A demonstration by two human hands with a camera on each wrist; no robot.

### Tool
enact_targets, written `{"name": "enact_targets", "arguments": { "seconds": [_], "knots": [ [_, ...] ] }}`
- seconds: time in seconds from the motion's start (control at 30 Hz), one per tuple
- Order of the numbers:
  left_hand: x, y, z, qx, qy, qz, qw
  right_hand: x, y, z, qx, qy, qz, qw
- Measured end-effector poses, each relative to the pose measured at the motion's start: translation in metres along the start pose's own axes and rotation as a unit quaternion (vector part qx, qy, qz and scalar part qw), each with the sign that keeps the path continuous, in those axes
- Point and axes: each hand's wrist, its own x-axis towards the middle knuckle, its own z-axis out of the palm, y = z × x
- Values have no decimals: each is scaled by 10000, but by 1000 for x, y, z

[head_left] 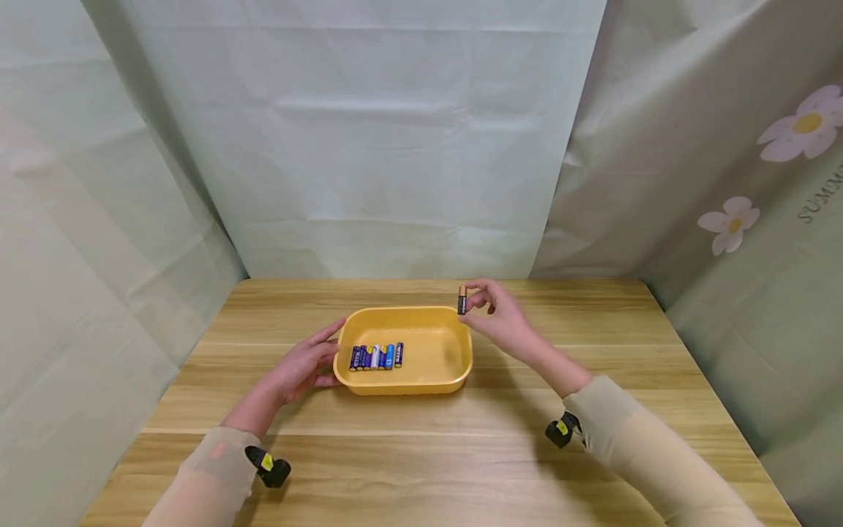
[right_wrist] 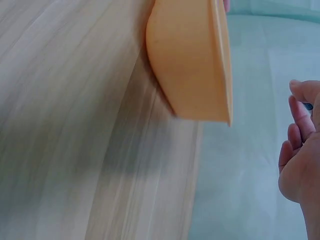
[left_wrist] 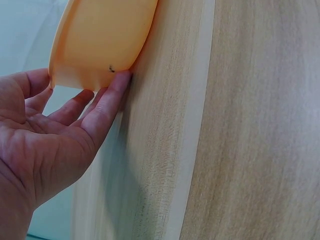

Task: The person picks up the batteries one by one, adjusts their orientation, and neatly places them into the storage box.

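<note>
A yellow plastic basin [head_left: 408, 389] sits on the table. Lined up inside its left half are several batteries [head_left: 375, 357], mostly dark blue, one white and one lighter blue. My left hand [head_left: 304, 369] rests against the basin's left end, its fairly straight fingers [left_wrist: 106, 107] touching the outer wall in the left wrist view. Above the basin's right rim, my right hand [head_left: 503, 322] pinches a black battery with a copper-coloured top [head_left: 462, 301] upright between thumb and fingertips. In the right wrist view this battery is mostly hidden behind the hand [right_wrist: 305, 155].
The basin stands on a wood-grain table [head_left: 408, 461]. Pale cloth hangs [head_left: 369, 146] behind the table and along both sides, with printed flowers [head_left: 729, 225] on the right. A small black camera is strapped to each wrist.
</note>
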Motion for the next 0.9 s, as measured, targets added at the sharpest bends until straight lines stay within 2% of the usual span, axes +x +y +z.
{"name": "enact_targets", "arguments": {
  "seconds": [0.23, 0.47, 0.53, 0.9],
  "knots": [
    [0, 0, 0, 6, 61, -37, 10000, 9, -8, 20, 59, -211, -35, 9998],
    [2, -1, 1, -12, 117, -97, 9999, 16, -14, 40, -135, -411, -8, 9991],
    [2, -1, 1, -67, 186, -152, 9997, 17, -15, 46, -145, -482, 26, 9987],
    [0, -1, 3, -72, 134, -112, 9998, 26, -14, 80, -25, -850, 418, 9955]
  ]
}}
